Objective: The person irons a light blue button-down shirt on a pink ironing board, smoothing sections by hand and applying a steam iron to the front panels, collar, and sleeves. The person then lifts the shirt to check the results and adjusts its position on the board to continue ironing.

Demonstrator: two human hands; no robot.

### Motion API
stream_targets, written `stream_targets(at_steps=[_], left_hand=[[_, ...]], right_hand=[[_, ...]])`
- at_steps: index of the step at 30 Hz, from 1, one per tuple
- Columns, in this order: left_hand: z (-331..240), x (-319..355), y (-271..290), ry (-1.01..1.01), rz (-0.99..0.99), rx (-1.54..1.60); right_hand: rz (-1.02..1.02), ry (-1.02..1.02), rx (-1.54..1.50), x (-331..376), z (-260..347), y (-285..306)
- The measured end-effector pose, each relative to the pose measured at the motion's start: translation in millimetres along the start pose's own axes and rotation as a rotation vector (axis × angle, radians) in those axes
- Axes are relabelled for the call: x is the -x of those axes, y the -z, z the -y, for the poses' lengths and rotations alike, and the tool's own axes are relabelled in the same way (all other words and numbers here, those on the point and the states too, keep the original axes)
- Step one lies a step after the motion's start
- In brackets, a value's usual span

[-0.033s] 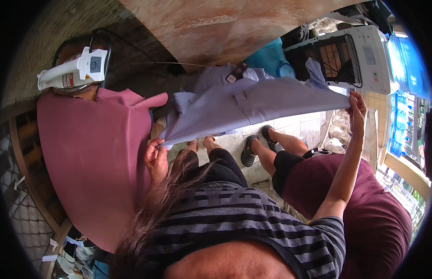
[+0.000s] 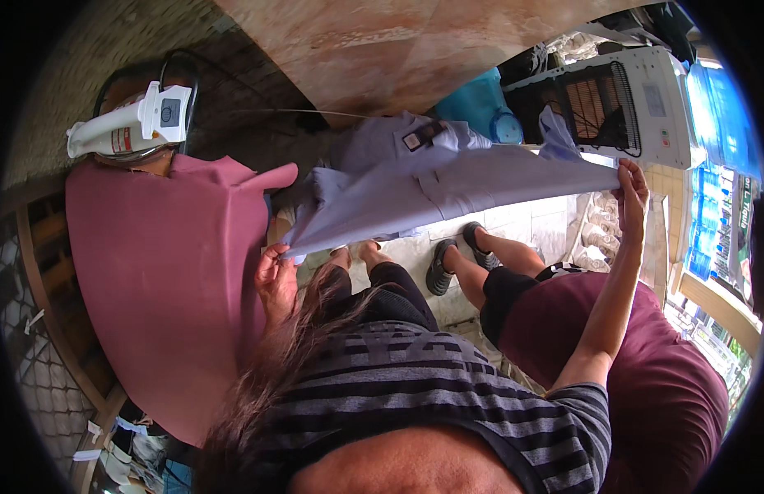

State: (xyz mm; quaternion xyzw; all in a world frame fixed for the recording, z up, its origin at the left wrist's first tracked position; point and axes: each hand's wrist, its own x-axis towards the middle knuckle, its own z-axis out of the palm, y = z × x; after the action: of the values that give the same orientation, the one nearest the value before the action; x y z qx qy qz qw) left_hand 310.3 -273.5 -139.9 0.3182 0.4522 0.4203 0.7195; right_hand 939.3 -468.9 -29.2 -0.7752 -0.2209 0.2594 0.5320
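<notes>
A light blue shirt (image 2: 472, 185) is stretched across in front of me, with a dark label (image 2: 424, 136) showing on its far part and a seamed patch near its middle. My left hand (image 2: 276, 284) pinches one corner of the cloth beside the pink-covered ironing board (image 2: 164, 296). Out to the right, my raised right hand (image 2: 633, 196) pinches the opposite end between thumb and fingers. Looser folds of the shirt hang beyond the taut edge. On the board's far end stands a white clothes iron (image 2: 135, 123), apart from both hands.
Close on my right is another person in a maroon shirt (image 2: 637, 370), legs toward the middle. A blue water jug (image 2: 480, 107) and a white appliance with a grille (image 2: 653, 99) stand beyond the shirt. A brownish panel (image 2: 382, 49) rises at the far side.
The shirt's far folds have swayed, and its dark label has shifted slightly and shows more fully. Both hands keep their grip in nearly the same places.
</notes>
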Motion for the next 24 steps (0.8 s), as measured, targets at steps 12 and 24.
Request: stream_targets(at_steps=[12, 24], left_hand=[[-15, -106, -27, 0.041, 0.17, 0.744], [76, -43, 94, 0.147, 0.09, 0.207]], right_hand=[[0.045, 0.23, -0.15, -89, 48, -107], [-0.082, 0.028, -0.095, 1, -113, -57]])
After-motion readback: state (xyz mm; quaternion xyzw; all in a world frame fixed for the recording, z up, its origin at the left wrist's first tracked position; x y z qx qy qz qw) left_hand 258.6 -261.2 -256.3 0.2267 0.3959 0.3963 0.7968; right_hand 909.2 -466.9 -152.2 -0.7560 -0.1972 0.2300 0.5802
